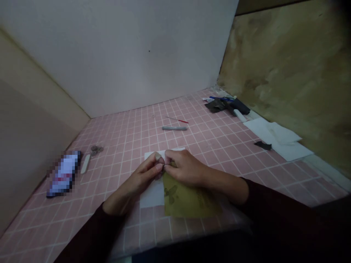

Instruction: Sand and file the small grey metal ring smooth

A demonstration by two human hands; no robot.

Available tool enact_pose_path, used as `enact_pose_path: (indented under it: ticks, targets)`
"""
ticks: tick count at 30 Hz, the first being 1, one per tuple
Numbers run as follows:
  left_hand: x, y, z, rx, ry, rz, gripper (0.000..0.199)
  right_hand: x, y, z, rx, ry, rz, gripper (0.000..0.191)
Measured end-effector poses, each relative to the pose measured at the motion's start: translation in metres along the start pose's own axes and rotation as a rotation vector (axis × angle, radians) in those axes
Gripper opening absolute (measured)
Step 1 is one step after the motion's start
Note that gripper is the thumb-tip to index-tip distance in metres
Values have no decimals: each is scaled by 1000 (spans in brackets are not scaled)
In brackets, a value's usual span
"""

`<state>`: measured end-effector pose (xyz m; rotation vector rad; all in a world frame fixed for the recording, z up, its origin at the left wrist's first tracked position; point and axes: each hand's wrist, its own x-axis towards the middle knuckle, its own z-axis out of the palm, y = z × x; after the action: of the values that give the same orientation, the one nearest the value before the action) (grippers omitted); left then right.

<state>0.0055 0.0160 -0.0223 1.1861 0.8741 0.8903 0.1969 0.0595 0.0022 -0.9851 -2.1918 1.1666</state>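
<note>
A yellow paper sheet (189,201) with dark printed marks hangs below my right hand (183,166), whose thumb and fingers are closed on its upper edge. My left hand (149,168) is pinched together at the sheet's upper left corner, fingertips meeting those of the right. A small pale patch shows on a left fingertip; I cannot tell what it is. Whatever lies between the touching fingertips is mostly hidden. Under the hands and partly behind the yellow sheet lies a white sheet (152,197) on the pink checked tabletop (123,146).
Beyond the hands lie a grey pen-like stick (174,128) and a thin red-handled tool (183,121). On the left are a pixelated phone-like object (64,173), a white bar (86,164) and a small grey item (96,149). White papers (276,138), a black scrap (263,145) and dark pieces (216,105) lie right.
</note>
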Motion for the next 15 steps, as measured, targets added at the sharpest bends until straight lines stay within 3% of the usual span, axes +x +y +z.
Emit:
enact_pose_path:
  ticks: [3,5,7,9,11,13,15]
  targets:
    - [-4,8,1,160,22,87,14,5,4,-1,412,-229,255,12]
    - [-4,9,-1,211,14,93,14,6,6,1,576,-313,327,13]
    - [-1,6,-5,160,-12,74,14,4,6,4,456,-188,251,15]
    - [2,1,-8,50,-33,35,15,1,4,6,203,-11,52,12]
    - [3,-1,-10,-24,-34,23,17,-1,0,7,66,78,-70,9]
    - [1,1,-8,-10,-16,56,19,1,-1,5,156,36,37,12]
    - [-2,7,-6,73,2,96,17,5,0,3,410,-158,230,13]
